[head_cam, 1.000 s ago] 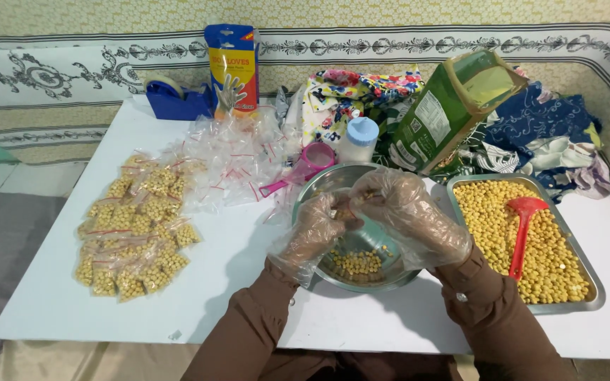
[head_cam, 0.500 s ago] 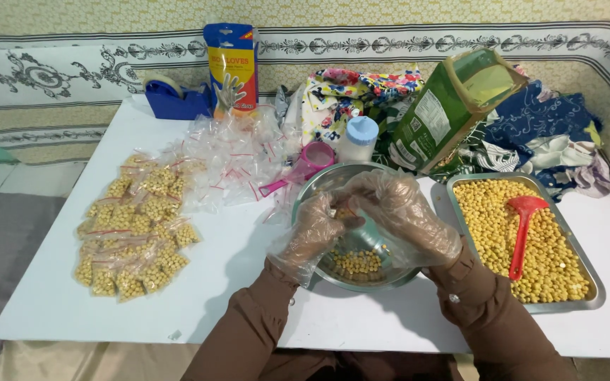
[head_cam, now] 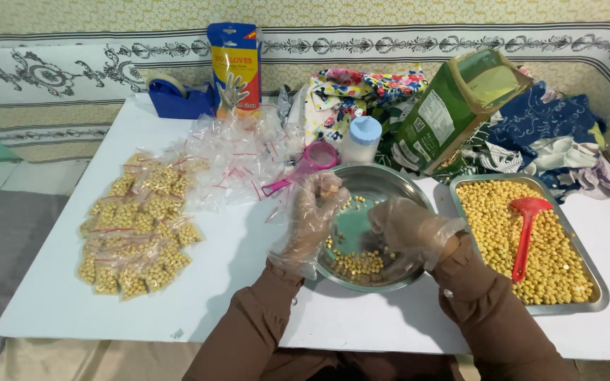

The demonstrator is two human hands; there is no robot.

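Both my hands wear clear plastic gloves over a round steel bowl [head_cam: 390, 185] with a few yellow beans [head_cam: 356, 264] at its bottom. My left hand [head_cam: 315, 212] is raised at the bowl's left rim, its fingers pinched on a small clear bag [head_cam: 329, 185] with beans in it. Lower down, my right hand [head_cam: 409, 227] is curled inside the bowl just above the beans. Whether it holds any I cannot tell.
A steel tray of beans [head_cam: 598, 271] with a red scoop [head_cam: 525, 226] lies at right. Filled small bags [head_cam: 135, 229] lie at left, empty clear bags [head_cam: 238, 155] behind them. A pink cup [head_cam: 317, 156], white bottle [head_cam: 359, 140], green carton [head_cam: 453, 106], glove pack [head_cam: 234, 67], tape dispenser [head_cam: 174, 95] and cloths [head_cam: 545, 134] stand behind.
My hands have parted: the right dropped from the bag down into the bowl, while the left lifted the small bag up toward the bowl's left rim.
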